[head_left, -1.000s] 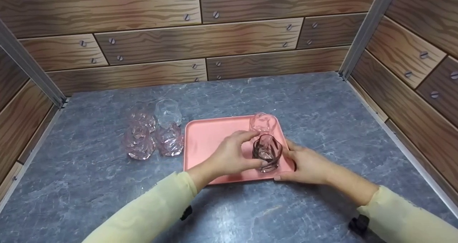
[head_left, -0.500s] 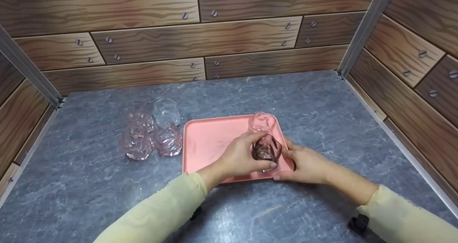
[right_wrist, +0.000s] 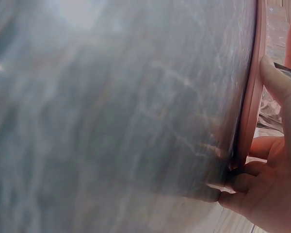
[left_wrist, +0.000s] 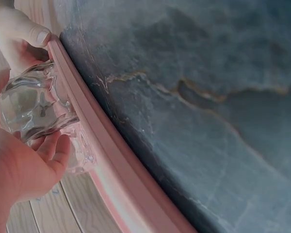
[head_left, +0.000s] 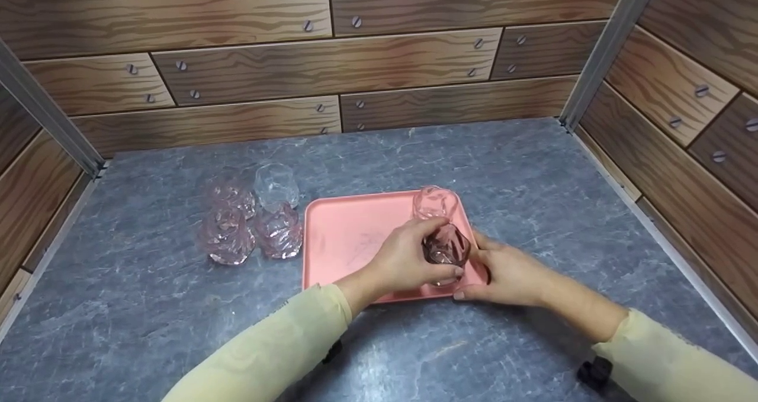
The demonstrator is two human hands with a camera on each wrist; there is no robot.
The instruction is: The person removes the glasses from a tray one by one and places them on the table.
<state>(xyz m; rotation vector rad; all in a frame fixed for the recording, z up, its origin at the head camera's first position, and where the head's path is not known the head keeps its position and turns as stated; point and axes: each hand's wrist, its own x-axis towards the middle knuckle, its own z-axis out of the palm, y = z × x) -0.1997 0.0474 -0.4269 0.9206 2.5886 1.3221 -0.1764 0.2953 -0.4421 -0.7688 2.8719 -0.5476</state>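
A pink tray [head_left: 343, 242] lies on the grey stone-pattern table. My left hand [head_left: 417, 257] grips a dark clear glass [head_left: 447, 247] over the tray's front right corner, with fingers curled round it. In the left wrist view that glass [left_wrist: 34, 104] sits in my palm just inside the tray rim [left_wrist: 102, 150]. My right hand [head_left: 503, 272] holds the tray's front right edge; in the right wrist view the thumb [right_wrist: 276, 82] lies on the rim [right_wrist: 250, 107] with the fingers curled under it. A pale pink glass [head_left: 435, 203] stands at the tray's back right.
Several pink and clear glasses [head_left: 249, 218] stand grouped on the table left of the tray. Wood-pattern walls with metal corner posts [head_left: 604, 52] close in the back and both sides. Bare table [head_left: 533, 171] lies behind and to the right of the tray.
My left hand has closed further round the dark glass and shifted it slightly right and back toward the tray corner. The right hand stays on the tray edge.
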